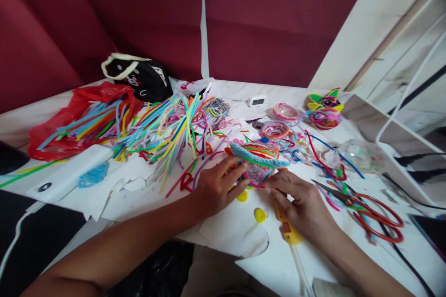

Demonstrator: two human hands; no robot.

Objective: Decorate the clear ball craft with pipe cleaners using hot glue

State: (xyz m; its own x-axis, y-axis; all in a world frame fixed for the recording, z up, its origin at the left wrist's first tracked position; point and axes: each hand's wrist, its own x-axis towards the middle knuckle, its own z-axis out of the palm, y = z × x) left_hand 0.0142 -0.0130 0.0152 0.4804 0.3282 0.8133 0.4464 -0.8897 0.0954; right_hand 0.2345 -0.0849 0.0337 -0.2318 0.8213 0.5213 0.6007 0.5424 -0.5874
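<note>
A rounded clear piece wrapped in coloured pipe cleaners (259, 169), with a thick light-blue braided strip across its top, is held low over the white table. My left hand (219, 188) grips its left side, fingertips curled against it. At its lower right edge, my right hand (298, 197) is closed, with thumb and fingers pinching the pink rim. Partly under my right hand lies a yellow hot glue gun (291, 234). Yellow round pieces (259, 215) rest on the paper just below the wrapped piece.
Orange-handled scissors (378, 218) lie at the right. Loose pipe cleaners (170, 130) and a red plastic bag (52, 134) spread over the left. Behind are a pink-rimmed clear bowl (285, 112), a small digital display (257, 101), a black bag (149, 81) and a colourful finished figure (325, 109).
</note>
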